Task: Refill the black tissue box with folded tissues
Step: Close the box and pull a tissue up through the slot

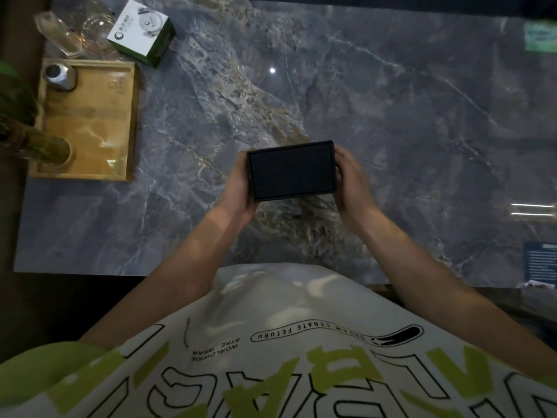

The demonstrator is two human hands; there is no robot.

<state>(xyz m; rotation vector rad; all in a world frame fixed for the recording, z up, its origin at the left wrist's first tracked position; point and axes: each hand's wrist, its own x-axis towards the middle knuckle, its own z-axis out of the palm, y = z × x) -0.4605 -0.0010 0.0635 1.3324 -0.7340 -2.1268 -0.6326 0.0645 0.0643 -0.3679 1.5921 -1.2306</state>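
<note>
Your grey marbled desk (pixel 391 116) fills most of the view, glossy, with pale veins and a spot of lamp glare beyond the black tissue box (pixel 291 171). Your shirt (pixel 271 357), white with green and black lettering, covers the near edge below the box. Both forearms reach forward from it and meet at the box. Far to the box's left sits a wooden tray (pixel 99 122); on it stand a small metal tin (pixel 59 76) and a round green-brown object, partly cut off by the frame. Beyond the tray lie a white and green carton (pixel 141 33) and some clear glassware (pixel 75 31).

You hold the box level over the middle of the desk, a plain dark face turned up toward you. Your left hand (pixel 238 188) cups its left end, fingers wrapped behind and out of sight. Your right hand (pixel 351 179) clasps the right end, fingers curled round the far corner. Whether the box touches the desk, you cannot tell.
</note>
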